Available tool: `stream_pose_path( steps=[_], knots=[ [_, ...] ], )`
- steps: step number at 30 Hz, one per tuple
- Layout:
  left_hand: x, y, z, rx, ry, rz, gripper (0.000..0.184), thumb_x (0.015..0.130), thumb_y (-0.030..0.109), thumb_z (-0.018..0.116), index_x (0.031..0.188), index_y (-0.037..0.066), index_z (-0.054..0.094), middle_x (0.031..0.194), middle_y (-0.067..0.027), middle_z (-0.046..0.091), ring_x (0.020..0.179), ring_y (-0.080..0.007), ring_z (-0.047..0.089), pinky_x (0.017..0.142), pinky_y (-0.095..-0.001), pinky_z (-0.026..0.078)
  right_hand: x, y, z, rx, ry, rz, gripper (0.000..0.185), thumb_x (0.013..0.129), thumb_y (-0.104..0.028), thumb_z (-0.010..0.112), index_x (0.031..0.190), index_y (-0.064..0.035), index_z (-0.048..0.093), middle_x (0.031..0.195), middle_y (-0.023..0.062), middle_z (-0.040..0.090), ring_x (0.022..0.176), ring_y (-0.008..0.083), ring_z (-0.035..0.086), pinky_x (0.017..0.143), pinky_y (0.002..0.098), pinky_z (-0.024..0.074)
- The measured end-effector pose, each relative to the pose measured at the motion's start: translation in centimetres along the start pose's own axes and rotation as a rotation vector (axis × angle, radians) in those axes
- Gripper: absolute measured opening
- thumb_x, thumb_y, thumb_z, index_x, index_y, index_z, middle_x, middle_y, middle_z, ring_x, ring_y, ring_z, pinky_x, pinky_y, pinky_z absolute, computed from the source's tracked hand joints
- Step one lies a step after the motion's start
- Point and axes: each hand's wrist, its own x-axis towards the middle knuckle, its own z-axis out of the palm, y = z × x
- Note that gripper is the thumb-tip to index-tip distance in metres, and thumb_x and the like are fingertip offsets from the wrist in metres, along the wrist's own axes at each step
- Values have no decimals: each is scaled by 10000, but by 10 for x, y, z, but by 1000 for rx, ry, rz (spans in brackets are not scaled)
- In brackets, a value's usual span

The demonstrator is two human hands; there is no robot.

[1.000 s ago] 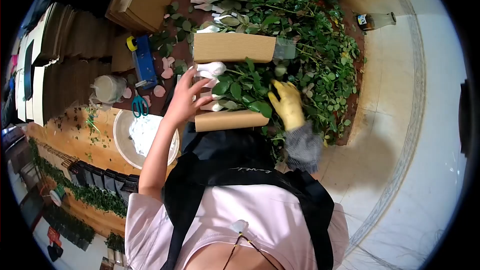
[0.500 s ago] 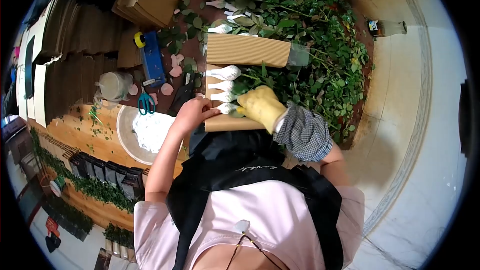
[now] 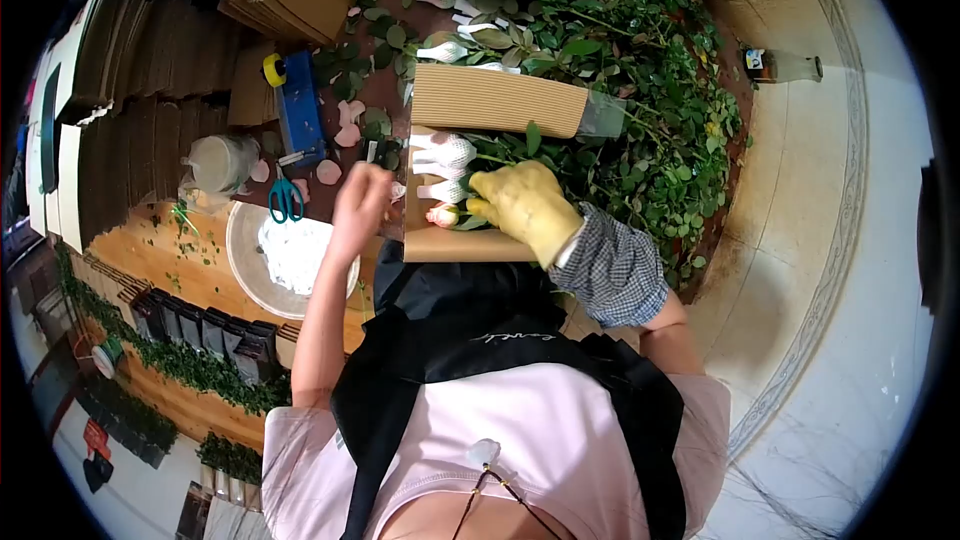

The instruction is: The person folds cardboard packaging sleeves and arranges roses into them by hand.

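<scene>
My left hand (image 3: 362, 198), bare, is raised left of the cardboard sheet (image 3: 470, 245), apart from the flowers. Its fingers look curled in and are smeared by motion; whatever they hold is hidden. My right hand (image 3: 532, 212) wears a yellow glove and curls around rose stems and leaves just right of the blooms. A pink and cream rose (image 3: 443, 214) lies bare at the lower end of the row. Above it, several rose heads in white foam nets (image 3: 445, 152) rest on the cardboard. A corrugated cardboard strip (image 3: 500, 100) lies across the stems higher up.
A basin (image 3: 240, 270) of white nets (image 3: 295, 255) sits at the left, near teal scissors (image 3: 286, 200) and a blue tape dispenser (image 3: 302, 120). Leafy stems (image 3: 640, 120) spread over the table's right side. Stacked cardboard (image 3: 150, 140) stands at far left; a glass bottle (image 3: 785, 66) is at right.
My left hand has moved left, away from the lowest rose head. That head's white net is off and its petals show. My gloved right hand has hardly moved.
</scene>
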Motion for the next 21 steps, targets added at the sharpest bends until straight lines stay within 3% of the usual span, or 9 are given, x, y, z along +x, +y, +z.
stream_pose_path(
  steps=[1, 5, 7, 8, 9, 11, 13, 15, 21],
  knots=[
    [3, 1, 16, 16, -46, -132, 197, 974, 164, 591, 886, -12, 605, 733, -63, 593, 665, -198, 611, 669, -334, 500, 1, 5, 10, -46, 133, -43, 267, 898, -354, 630, 931, -95, 684, 785, 85, 715, 760, 256, 706, 666, 381, 530],
    [5, -2, 40, 578, -66, 324, 191, 925, 173, 644, 907, -17, 646, 737, -203, 600, 650, -364, 600, 628, -383, 487, 33, 7, 51, -304, -55, -50, 161, 888, -252, 648, 977, -127, 697, 908, 26, 749, 839, 196, 726, 670, 359, 537],
    [-2, -2, 38, 378, 78, 385, 162, 927, 132, 618, 895, -26, 639, 715, -142, 612, 677, -290, 623, 642, -357, 487, 36, 8, 48, -346, -170, -28, 157, 877, -201, 659, 1015, -135, 697, 943, 9, 748, 870, 190, 726, 679, 338, 544],
    [-8, -5, 35, 129, 256, 172, 124, 923, 62, 571, 867, -32, 629, 730, -80, 585, 726, -208, 613, 685, -320, 478, 37, 2, 38, -344, -258, 39, 151, 877, -177, 661, 1020, -140, 695, 955, -7, 748, 894, 186, 725, 698, 319, 550],
    [-2, -4, 16, 37, 357, 158, 118, 920, 15, 530, 862, -28, 623, 764, -33, 556, 781, -133, 588, 731, -286, 467, 33, 6, 48, -370, -95, 1, 167, 922, -242, 572, 911, -154, 713, 862, 32, 745, 814, 207, 722, 670, 365, 535],
    [3, 8, -11, 281, 495, 568, 104, 916, -7, 515, 891, -26, 614, 765, -38, 550, 766, -110, 556, 723, -282, 456, 37, 18, 50, -169, -139, 12, 188, 927, -289, 583, 918, -147, 706, 859, 44, 741, 802, 228, 717, 663, 381, 539],
    [6, 12, 0, 227, 387, 616, 68, 916, -9, 522, 887, -30, 580, 773, -44, 552, 747, -118, 547, 718, -286, 465, 17, 22, 31, 104, 172, -67, 225, 924, -338, 596, 898, -133, 686, 829, 44, 730, 772, 249, 707, 656, 401, 539],
    [8, -5, 10, 317, 188, 77, 116, 945, 104, 600, 927, -10, 591, 808, -113, 649, 765, -251, 663, 709, -332, 503, 14, 10, 12, -14, 224, -45, 254, 912, -364, 613, 862, -121, 666, 791, 58, 719, 736, 256, 699, 649, 413, 535],
    [28, 9, 54, 507, 106, 272, 236, 913, 234, 683, 943, 2, 655, 917, -189, 671, 844, -396, 645, 716, -421, 505, 35, -5, 15, -260, 11, 120, 174, 914, -236, 581, 917, -133, 721, 843, 55, 750, 790, 215, 726, 654, 365, 545]
  ],
)
